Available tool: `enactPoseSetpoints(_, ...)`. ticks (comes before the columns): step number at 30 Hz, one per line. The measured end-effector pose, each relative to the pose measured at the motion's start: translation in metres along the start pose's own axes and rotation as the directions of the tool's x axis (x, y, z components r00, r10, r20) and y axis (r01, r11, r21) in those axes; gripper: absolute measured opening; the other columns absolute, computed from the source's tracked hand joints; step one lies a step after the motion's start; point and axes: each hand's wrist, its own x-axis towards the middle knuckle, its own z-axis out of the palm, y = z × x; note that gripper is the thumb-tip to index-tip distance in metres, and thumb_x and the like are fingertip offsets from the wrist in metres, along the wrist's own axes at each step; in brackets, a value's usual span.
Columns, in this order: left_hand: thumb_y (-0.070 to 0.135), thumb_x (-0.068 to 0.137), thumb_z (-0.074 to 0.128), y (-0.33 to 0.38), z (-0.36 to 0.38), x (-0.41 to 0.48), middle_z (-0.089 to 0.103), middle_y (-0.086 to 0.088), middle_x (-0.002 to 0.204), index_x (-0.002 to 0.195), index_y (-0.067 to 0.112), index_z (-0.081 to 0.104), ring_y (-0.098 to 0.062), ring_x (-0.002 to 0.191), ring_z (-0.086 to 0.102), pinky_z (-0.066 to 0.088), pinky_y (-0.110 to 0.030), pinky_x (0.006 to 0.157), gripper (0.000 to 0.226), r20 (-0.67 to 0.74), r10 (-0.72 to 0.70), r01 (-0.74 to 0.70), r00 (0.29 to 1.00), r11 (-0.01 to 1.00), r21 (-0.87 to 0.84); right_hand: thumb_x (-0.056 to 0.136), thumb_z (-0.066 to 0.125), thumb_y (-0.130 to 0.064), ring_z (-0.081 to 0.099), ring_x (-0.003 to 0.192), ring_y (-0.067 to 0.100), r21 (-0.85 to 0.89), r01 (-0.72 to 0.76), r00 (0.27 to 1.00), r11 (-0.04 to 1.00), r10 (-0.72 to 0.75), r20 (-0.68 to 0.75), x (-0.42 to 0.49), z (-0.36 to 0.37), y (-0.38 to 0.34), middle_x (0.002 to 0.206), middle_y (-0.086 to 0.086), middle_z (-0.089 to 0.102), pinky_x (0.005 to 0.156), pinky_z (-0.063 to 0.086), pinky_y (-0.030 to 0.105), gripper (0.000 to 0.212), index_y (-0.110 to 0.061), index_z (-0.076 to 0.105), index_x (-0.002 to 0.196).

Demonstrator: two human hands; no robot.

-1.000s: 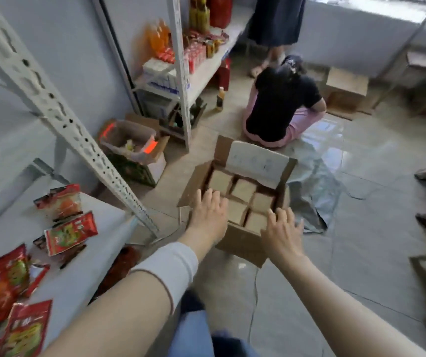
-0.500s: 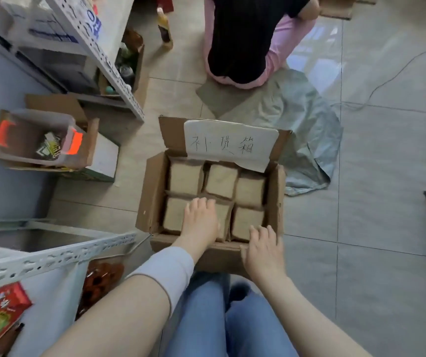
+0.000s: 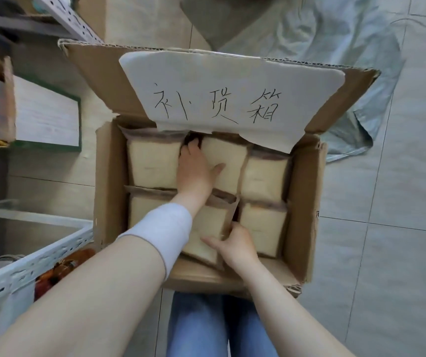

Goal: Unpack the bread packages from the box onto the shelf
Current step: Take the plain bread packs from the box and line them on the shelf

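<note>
My right grip (image 3: pixel 235 247) is nearest to me. Its thumb lies on the face of the near middle package (image 3: pixel 206 225) and its fingers go down into the gap on the right side, so it pinches this package by the edge. Just beyond it, my left grip (image 3: pixel 196 168) holds the far middle package (image 3: pixel 228 161) in the same way, with the fingers tucked in the dark gap on its left and the thumb spread over the top.

I judge this is the very start of the unpacking. All six bread packages sit in the box (image 3: pixel 302 202), two rows of three, packed tight. The next move, I think, needs a straight pull upward, because the neighbours press from both sides. Then comes a swing to the white perforated metal shelf (image 3: pixel 26 269), left of my grips.

The packages look soft, pale and square, in thin film with brown crust edges, and a hard squeeze may dent them. The box is corrugated cardboard with torn edges. Beyond my left grip, a white paper sheet (image 3: pixel 232 96) with handwriting hangs from the far flap.
</note>
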Motion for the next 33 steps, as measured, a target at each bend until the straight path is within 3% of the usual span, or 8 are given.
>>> enactPoseSetpoints(3, 0.036, 0.072, 0.075, 0.006, 0.0, 0.005, 0.036, -0.015, 0.136, 0.132, 0.008, 0.036, -0.031, 0.128, 0.036, 0.035, -0.035, 0.103, 0.076, 0.062, -0.054, 0.056, 0.997, 0.998, -0.035, 0.074, 0.075, -0.029, 0.062, 0.09, 0.012, 0.146, 0.01, 0.996, 0.989, -0.022, 0.082, -0.009, -0.011, 0.003, 0.097, -0.003, 0.065, 0.07, 0.048, 0.014, 0.038, -0.013, 0.059, 0.105)
enactPoseSetpoints(5, 0.033, 0.069, 0.078, 0.011, -0.006, 0.007, 0.038, -0.014, 0.135, 0.129, 0.01, 0.038, -0.03, 0.126, 0.037, 0.035, -0.034, 0.104, 0.075, 0.101, -0.078, 0.088, 0.992, 0.991, -0.103, 0.074, 0.076, -0.027, 0.061, 0.084, 0.015, 0.215, 0.031, 0.999, 0.976, -0.038, 0.03, -0.015, -0.02, 0.01, 0.089, -0.001, 0.064, 0.063, 0.048, 0.017, 0.03, -0.015, 0.058, 0.095)
enactPoseSetpoints(12, 0.019, 0.076, 0.075, 0.02, -0.031, -0.024, 0.047, -0.007, 0.14, 0.135, 0.005, 0.035, -0.023, 0.131, 0.043, 0.032, -0.019, 0.097, 0.073, 0.187, -0.019, 0.076, 0.982, 0.951, -0.299, 0.078, 0.073, -0.023, 0.065, 0.094, 0.015, 0.333, 0.156, 0.987, 0.93, -0.137, -0.079, -0.052, -0.057, 0.039, 0.099, 0.002, 0.068, 0.089, 0.051, 0.033, 0.026, -0.018, 0.056, 0.097)
enactPoseSetpoints(15, 0.018, 0.079, 0.072, 0.021, -0.047, -0.054, 0.052, -0.008, 0.134, 0.128, 0.005, 0.044, -0.022, 0.123, 0.049, 0.035, -0.018, 0.086, 0.058, 0.145, 0.001, 0.046, 0.989, 0.944, -0.326, 0.076, 0.073, -0.022, 0.065, 0.095, 0.023, 0.397, 0.161, 0.985, 0.904, -0.125, -0.117, -0.075, -0.067, 0.054, 0.1, 0.006, 0.068, 0.09, 0.052, 0.044, 0.025, -0.016, 0.056, 0.093)
enactPoseSetpoints(18, 0.025, 0.079, 0.072, 0.007, -0.063, -0.088, 0.056, -0.016, 0.119, 0.123, 0.004, 0.047, -0.029, 0.114, 0.053, 0.036, -0.022, 0.077, 0.055, 0.084, -0.039, 0.068, 0.996, 0.925, -0.373, 0.076, 0.073, -0.013, 0.065, 0.094, 0.021, 0.492, 0.168, 0.986, 0.855, -0.133, -0.105, -0.102, -0.075, 0.067, 0.103, 0.007, 0.068, 0.085, 0.052, 0.037, 0.033, -0.011, 0.056, 0.104)
enactPoseSetpoints(24, 0.043, 0.08, 0.067, -0.054, -0.096, -0.202, 0.055, -0.008, 0.131, 0.134, 0.008, 0.043, -0.026, 0.118, 0.054, 0.042, -0.041, 0.104, 0.069, 0.119, -0.165, 0.202, 0.979, 0.744, -0.636, 0.077, 0.071, -0.011, 0.065, 0.087, 0.027, 0.477, 0.179, 0.979, 0.861, -0.202, -0.003, -0.172, -0.075, 0.09, 0.102, 0.012, 0.067, 0.071, 0.054, 0.035, 0.032, -0.009, 0.056, 0.106)
enactPoseSetpoints(29, 0.035, 0.085, 0.063, -0.105, -0.144, -0.33, 0.06, -0.008, 0.121, 0.126, 0.008, 0.051, -0.024, 0.109, 0.058, 0.047, -0.035, 0.094, 0.051, 0.011, -0.281, 0.17, 0.96, 0.55, -0.818, 0.082, 0.066, -0.006, 0.061, 0.071, 0.025, 0.378, 0.269, 0.948, 0.886, -0.313, 0.057, -0.267, -0.06, 0.082, 0.089, 0.014, 0.066, 0.057, 0.052, 0.028, 0.033, 0.005, 0.058, 0.111)
enactPoseSetpoints(33, 0.034, 0.085, 0.064, -0.157, -0.222, -0.43, 0.06, -0.006, 0.125, 0.124, 0.013, 0.053, -0.026, 0.119, 0.055, 0.046, -0.041, 0.1, 0.046, -0.227, -0.31, -0.04, 0.923, 0.511, -0.859, 0.084, 0.062, -0.006, 0.063, 0.066, 0.014, 0.313, 0.368, 0.884, 0.876, -0.434, 0.176, -0.352, -0.025, 0.054, 0.084, 0.008, 0.065, 0.051, 0.052, 0.018, 0.033, 0.007, 0.056, 0.113)
